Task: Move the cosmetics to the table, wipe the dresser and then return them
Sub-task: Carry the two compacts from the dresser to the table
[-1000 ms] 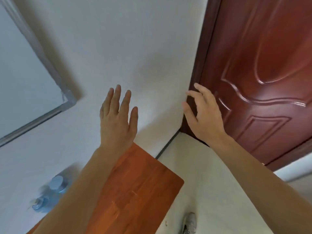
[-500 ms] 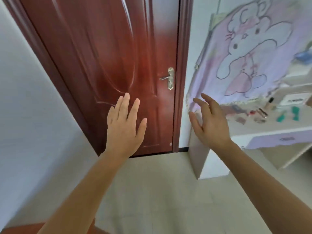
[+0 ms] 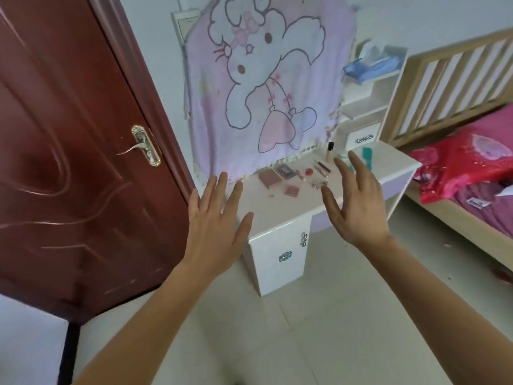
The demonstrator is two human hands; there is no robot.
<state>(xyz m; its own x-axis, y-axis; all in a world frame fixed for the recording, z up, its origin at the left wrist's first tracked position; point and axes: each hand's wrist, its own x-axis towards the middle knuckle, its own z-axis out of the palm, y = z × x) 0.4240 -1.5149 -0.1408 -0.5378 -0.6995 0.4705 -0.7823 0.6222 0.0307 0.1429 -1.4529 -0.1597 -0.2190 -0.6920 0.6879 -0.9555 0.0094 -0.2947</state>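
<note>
Here, in the head view, both hands are reaching forward with bare forearms. The left hand (image 3: 213, 218) is spreading its fingers flat and straight, holding nothing. The right hand (image 3: 358, 204) is hanging loose, fingers slightly bent and apart, also holding nothing.

The cosmetics (image 3: 291, 176) are lying on the dresser (image 3: 277, 212), farther off than the hands and showing between them, nearer the right hand. Among them a flat, rosy palette (image 3: 269, 177) is sitting on the left, a dark square compact (image 3: 285, 170) just beside it, a small pink case (image 3: 292, 190) nearer, a round red pot (image 3: 309, 171) and slim tubes (image 3: 322, 166) to the right. A pale bottle (image 3: 330, 151) with a black cap is standing upright at the far edge. The right fingertips are covering part of a teal item (image 3: 367, 157).

The dresser is looking glossy white, boxy, with silvery bow-shaped pulls. A soft lilac cloth (image 3: 263, 87) printed with a cartoon animal is hanging behind it. A reddish, carved wooden door (image 3: 69, 162) with a metal handle (image 3: 144, 147) is standing on the left, and a slatted wooden bed (image 3: 449, 79) with pink bedding on the right.
</note>
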